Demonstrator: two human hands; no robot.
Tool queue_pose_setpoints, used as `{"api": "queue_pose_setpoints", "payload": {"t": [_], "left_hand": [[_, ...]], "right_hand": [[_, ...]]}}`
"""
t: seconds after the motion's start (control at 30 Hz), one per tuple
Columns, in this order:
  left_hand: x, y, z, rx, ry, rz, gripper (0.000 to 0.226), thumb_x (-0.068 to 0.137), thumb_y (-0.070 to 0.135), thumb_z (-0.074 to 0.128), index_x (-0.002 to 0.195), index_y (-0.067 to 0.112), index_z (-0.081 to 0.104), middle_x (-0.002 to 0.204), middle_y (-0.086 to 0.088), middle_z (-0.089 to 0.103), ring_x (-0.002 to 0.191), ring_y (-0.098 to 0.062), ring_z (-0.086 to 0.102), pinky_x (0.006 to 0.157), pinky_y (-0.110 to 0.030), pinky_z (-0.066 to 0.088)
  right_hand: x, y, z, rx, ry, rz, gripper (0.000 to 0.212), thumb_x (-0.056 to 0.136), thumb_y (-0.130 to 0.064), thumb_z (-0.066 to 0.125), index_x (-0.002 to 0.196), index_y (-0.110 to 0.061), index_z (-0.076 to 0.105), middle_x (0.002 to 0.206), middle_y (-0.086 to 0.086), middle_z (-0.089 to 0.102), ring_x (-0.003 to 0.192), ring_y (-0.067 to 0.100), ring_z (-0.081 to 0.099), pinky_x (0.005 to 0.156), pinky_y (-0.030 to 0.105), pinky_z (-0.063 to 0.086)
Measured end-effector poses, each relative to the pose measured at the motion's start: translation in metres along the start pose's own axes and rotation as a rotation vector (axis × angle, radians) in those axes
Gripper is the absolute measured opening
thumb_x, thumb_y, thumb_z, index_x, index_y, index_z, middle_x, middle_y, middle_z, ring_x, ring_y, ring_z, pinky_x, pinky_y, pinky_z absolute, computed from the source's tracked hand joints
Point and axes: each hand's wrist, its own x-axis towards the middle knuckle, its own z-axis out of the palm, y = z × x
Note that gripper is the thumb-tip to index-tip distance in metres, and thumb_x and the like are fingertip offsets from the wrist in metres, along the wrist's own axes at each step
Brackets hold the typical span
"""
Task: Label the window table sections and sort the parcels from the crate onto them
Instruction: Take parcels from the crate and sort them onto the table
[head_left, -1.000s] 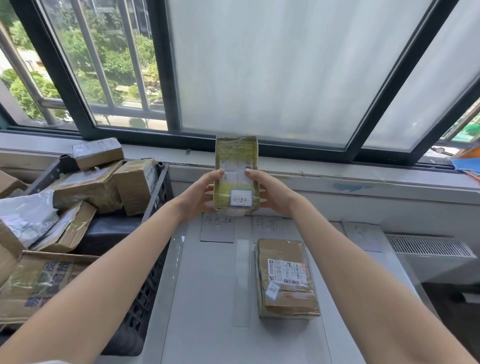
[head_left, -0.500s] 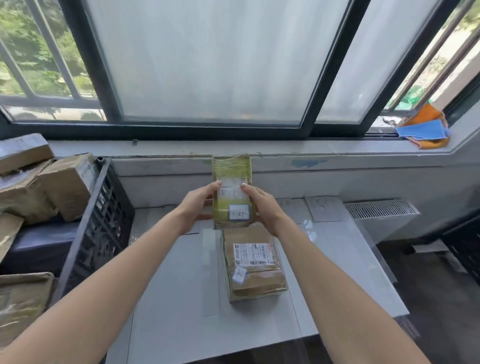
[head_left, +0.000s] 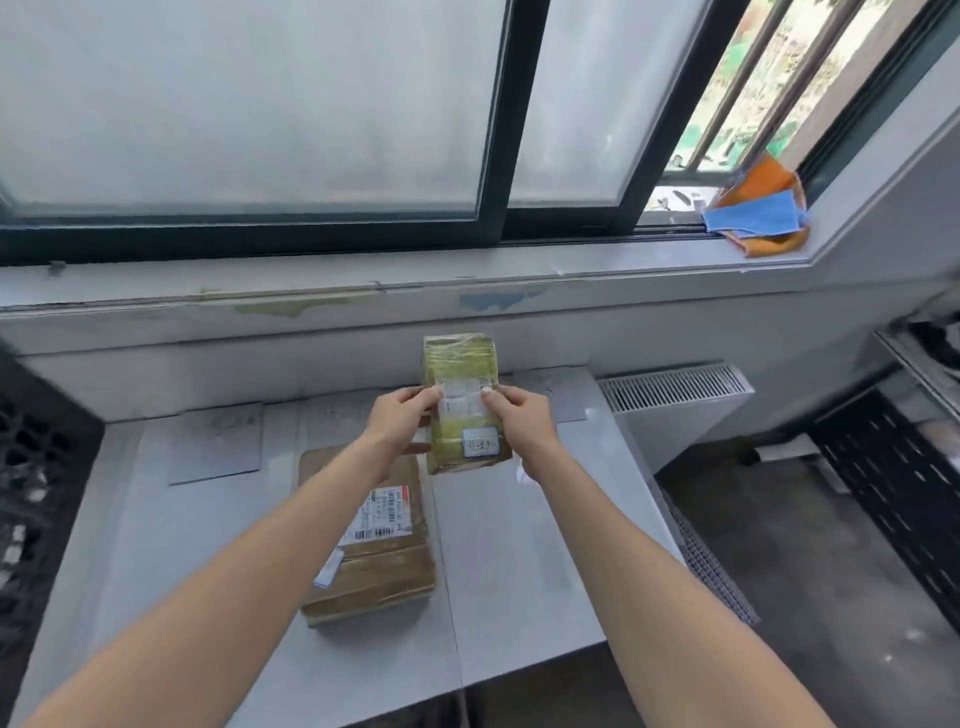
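Observation:
I hold a small yellow-green taped parcel (head_left: 460, 402) upright above the grey window table (head_left: 519, 545). My left hand (head_left: 400, 418) grips its left edge and my right hand (head_left: 519, 421) its right edge. It carries a white shipping slip and a small handwritten sticker near its bottom. A larger brown parcel (head_left: 369, 551) with a printed label lies flat in the table's middle section, partly under my left forearm. Paper section labels (head_left: 215, 449) lie along the table's back edge. The black crate (head_left: 36, 467) shows at the far left.
A white radiator (head_left: 675, 400) stands right of the table, with a floor grille beside it. A black perforated rack (head_left: 893, 493) sits at the far right. Orange and blue cloths (head_left: 753, 213) rest on the window sill.
The view has swung to the right, so the crate has almost left the frame. Both hands have carried the yellow-green parcel rightward, past the brown parcel toward the table's right section.

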Motion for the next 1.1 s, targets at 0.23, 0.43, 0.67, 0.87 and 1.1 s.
{"api": "queue_pose_setpoints", "payload": {"t": [0.23, 0.43, 0.67, 0.87, 1.1], "left_hand": [[0.029, -0.018, 0.039, -0.004, 0.121, -0.023, 0.032, 0.092, 0.030, 0.068, 0.119, 0.013, 0.066, 0.108, -0.004, 0.071, 0.098, -0.021, 0.068, 0.072, -0.046, 0.061], [0.041, -0.043, 0.042, 0.017, 0.133, -0.110, 0.024, 0.093, 0.018, 0.067, 0.114, 0.006, 0.066, 0.098, -0.004, 0.073, 0.086, -0.018, 0.070, 0.062, -0.038, 0.060], [0.047, -0.065, 0.044, 0.235, 0.148, -0.169, 0.014, 0.094, 0.005, 0.058, 0.102, 0.011, 0.069, 0.104, -0.009, 0.073, 0.086, -0.023, 0.067, 0.077, -0.039, 0.057], [0.050, -0.064, 0.041, 0.272, 0.160, -0.190, 0.018, 0.096, 0.004, 0.054, 0.100, 0.016, 0.067, 0.107, -0.007, 0.071, 0.098, -0.028, 0.067, 0.080, -0.040, 0.057], [0.053, -0.070, 0.037, 0.236, 0.199, -0.216, 0.028, 0.096, 0.003, 0.053, 0.122, 0.009, 0.064, 0.099, -0.005, 0.065, 0.083, -0.020, 0.058, 0.078, -0.038, 0.055]], "right_hand": [[0.039, 0.024, -0.026, -0.051, -0.007, 0.050, 0.017, 0.097, -0.018, 0.056, 0.102, -0.016, 0.072, 0.094, -0.003, 0.071, 0.085, 0.015, 0.067, 0.070, 0.030, 0.057], [0.060, 0.056, -0.026, -0.101, 0.033, 0.114, 0.012, 0.091, -0.013, 0.062, 0.094, -0.014, 0.073, 0.096, 0.003, 0.074, 0.092, 0.022, 0.070, 0.080, 0.039, 0.061], [0.069, 0.089, -0.021, -0.215, 0.043, 0.181, 0.012, 0.087, -0.012, 0.069, 0.097, -0.009, 0.075, 0.093, 0.004, 0.072, 0.094, 0.024, 0.070, 0.085, 0.039, 0.059], [0.071, 0.097, -0.010, -0.247, 0.039, 0.206, 0.014, 0.090, -0.013, 0.068, 0.101, -0.009, 0.075, 0.102, 0.006, 0.074, 0.093, 0.022, 0.069, 0.086, 0.039, 0.058], [0.077, 0.102, 0.003, -0.242, 0.042, 0.247, 0.017, 0.089, -0.011, 0.067, 0.105, -0.009, 0.075, 0.105, 0.006, 0.074, 0.096, 0.023, 0.069, 0.088, 0.042, 0.058]]}}
